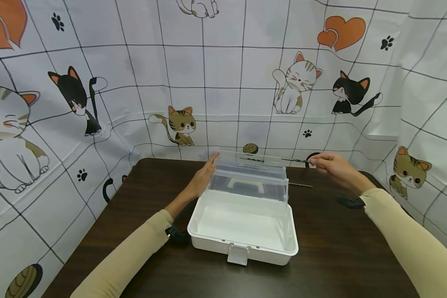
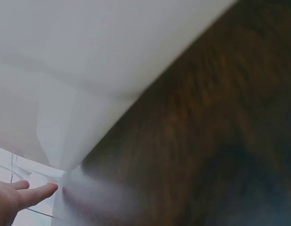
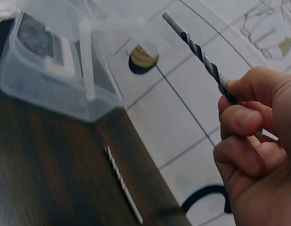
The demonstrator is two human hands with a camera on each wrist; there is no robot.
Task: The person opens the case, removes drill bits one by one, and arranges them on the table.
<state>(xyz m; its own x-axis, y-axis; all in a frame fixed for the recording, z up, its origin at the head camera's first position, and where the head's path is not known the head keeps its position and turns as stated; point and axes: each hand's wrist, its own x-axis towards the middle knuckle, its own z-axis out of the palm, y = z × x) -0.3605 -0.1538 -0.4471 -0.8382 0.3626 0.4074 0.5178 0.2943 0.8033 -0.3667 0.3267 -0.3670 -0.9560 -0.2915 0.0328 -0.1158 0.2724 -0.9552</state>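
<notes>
A white storage box (image 1: 242, 244) stands with its clear lid (image 1: 223, 184) raised, and its white inside shows bare. My left hand (image 1: 202, 179) rests against the lid's left side, fingers straight; its fingers (image 2: 39, 194) also show in the left wrist view. To the right of the lid, my right hand (image 1: 335, 169) pinches a spiral drill bit (image 3: 197, 52) between thumb and fingers, its smooth shank pointing out toward the lid. A second drill bit (image 1: 252, 159) appears at the lid's clear upper part. Another drill bit (image 3: 121, 183) lies on the table beside the lid.
The dark wooden table (image 1: 339, 256) carries the box. A white cloth (image 1: 223, 66) with grid lines and cartoon cats hangs behind it and along both sides. A latch (image 1: 238, 254) hangs down at the box's front.
</notes>
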